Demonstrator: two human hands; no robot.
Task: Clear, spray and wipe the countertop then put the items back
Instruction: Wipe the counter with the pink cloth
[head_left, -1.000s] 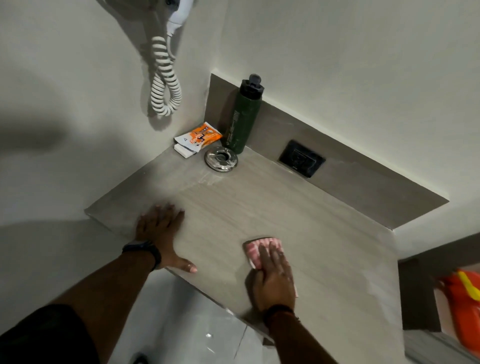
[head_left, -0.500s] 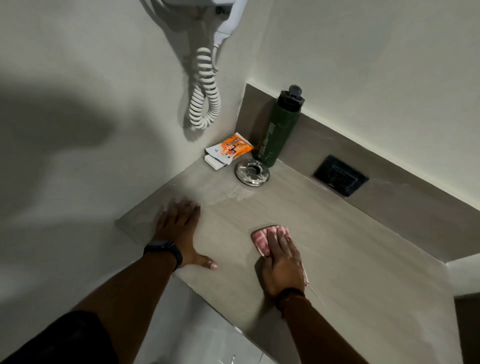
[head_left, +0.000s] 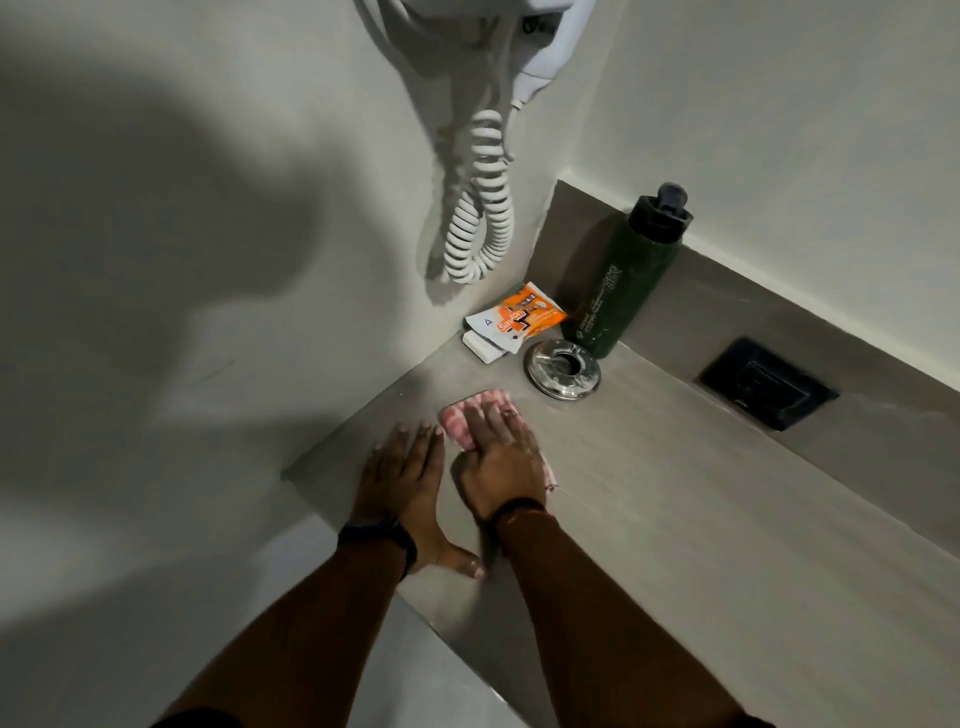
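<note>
A grey countertop (head_left: 701, 519) fills the corner. My right hand (head_left: 498, 457) lies flat on a pink checked cloth (head_left: 462, 415) and presses it onto the surface near the left wall. My left hand (head_left: 405, 483) rests flat on the counter's left edge, fingers spread, right beside the right hand. In the back corner stand a dark green bottle (head_left: 623, 280) with a black cap, an orange and white sachet (head_left: 519, 319) on a small white box (head_left: 483, 351), and a round shiny metal dish (head_left: 563, 369).
A black wall socket (head_left: 769, 384) sits in the grey backsplash at the right. A white coiled cord (head_left: 480, 208) of a wall-mounted dryer hangs on the left wall above the corner. Pale floor shows below the counter's front edge.
My right hand has slid the cloth left and away from me, toward the corner items, until it lies beside the left hand. The view has shifted toward the corner.
</note>
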